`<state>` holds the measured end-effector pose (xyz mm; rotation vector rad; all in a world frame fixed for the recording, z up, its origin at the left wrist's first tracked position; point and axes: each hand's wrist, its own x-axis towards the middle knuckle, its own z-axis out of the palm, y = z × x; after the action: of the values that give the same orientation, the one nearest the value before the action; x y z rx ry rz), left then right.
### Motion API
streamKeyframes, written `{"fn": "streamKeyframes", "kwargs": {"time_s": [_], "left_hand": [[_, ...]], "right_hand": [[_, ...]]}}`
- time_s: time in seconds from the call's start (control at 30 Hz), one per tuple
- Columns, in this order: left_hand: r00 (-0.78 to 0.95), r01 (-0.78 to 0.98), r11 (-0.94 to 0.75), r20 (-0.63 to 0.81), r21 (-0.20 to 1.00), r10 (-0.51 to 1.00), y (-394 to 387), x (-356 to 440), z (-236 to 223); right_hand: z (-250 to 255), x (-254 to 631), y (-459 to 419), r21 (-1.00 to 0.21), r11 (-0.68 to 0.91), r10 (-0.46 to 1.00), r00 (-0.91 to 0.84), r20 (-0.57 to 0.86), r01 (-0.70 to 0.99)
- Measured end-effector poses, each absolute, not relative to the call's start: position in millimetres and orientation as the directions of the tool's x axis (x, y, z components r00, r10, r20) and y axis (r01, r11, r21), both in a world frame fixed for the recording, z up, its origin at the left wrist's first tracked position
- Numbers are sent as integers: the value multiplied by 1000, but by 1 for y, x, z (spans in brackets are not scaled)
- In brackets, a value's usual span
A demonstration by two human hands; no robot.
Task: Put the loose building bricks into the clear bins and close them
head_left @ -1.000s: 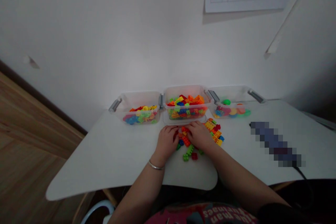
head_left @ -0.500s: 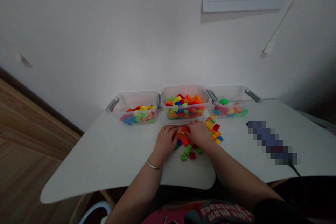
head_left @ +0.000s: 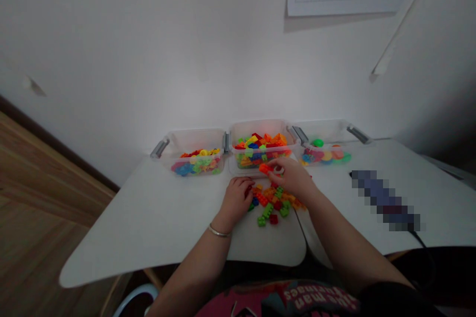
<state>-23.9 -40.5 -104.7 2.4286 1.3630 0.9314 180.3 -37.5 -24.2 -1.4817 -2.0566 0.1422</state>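
Note:
My right hand (head_left: pixel 292 177) is raised over the far side of a loose pile of toy building bricks (head_left: pixel 267 211), its thumb and fingers pinching an orange brick (head_left: pixel 265 168). That brick is just in front of the middle clear bin (head_left: pixel 260 158). At the pile's left edge my left hand (head_left: pixel 237 198) rests on the table, fingers curled around a dark red brick (head_left: pixel 248 189) that is mostly hidden. Green, red, orange and blue bricks lie between the hands. My right hand covers part of the pile's right side.
The middle bin is full of mixed bricks. A left clear bin (head_left: pixel 197 161) and a right clear bin (head_left: pixel 323 156) hold other colourful plastic pieces. A blurred-out dark object (head_left: pixel 385 203) with a cable lies on the white table (head_left: pixel 156 223), which meets the wall behind.
My right hand has risen from the pile, moving away from me and slightly right, with the orange brick in its fingers. More green and red bricks are uncovered. My left hand has hardly moved.

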Motion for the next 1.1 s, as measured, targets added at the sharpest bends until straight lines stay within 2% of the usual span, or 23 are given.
{"fn": "streamKeyframes", "kwargs": {"time_s": [0.1, 0.23, 0.33, 0.47, 0.6, 0.7, 0.8, 0.9, 1.0, 1.07, 1.1], "left_hand": [[363, 690, -548, 430, 473, 827, -41, -24, -105], [347, 695, -532, 421, 484, 838, -42, -25, -106], [341, 693, -530, 425, 489, 838, -41, -25, -106], [313, 681, -514, 428, 522, 848, -42, -26, -106], [314, 677, -510, 419, 530, 852, -42, -25, -105], [329, 680, -520, 418, 518, 847, -40, -25, -106], [348, 682, -533, 419, 501, 839, -39, -26, -109], [364, 678, -545, 419, 493, 832, -39, -25, -109], [365, 675, -546, 418, 496, 832, -40, -25, -107], [365, 674, -546, 417, 498, 832, -41, -24, -105], [366, 675, -546, 418, 496, 832, -42, -24, -104]], "right_hand": [[0, 198, -22, -457, 423, 840, -149, 522, 783], [22, 212, 17, -450, 395, 826, -95, 555, 801], [25, 209, 45, -447, 329, 868, -80, 490, 832], [22, 194, 65, -436, 196, 945, -51, 322, 878], [20, 184, 70, -353, 64, 967, 30, 255, 933], [18, 183, 74, -303, 17, 980, 44, 195, 953], [18, 184, 77, -327, 30, 986, 25, 165, 945], [21, 187, 71, -393, 97, 969, 3, 247, 915], [24, 193, 46, -434, 225, 890, -3, 455, 873], [19, 202, 22, -412, 345, 789, -23, 613, 843], [13, 209, 9, -401, 380, 762, -37, 646, 833]]}}
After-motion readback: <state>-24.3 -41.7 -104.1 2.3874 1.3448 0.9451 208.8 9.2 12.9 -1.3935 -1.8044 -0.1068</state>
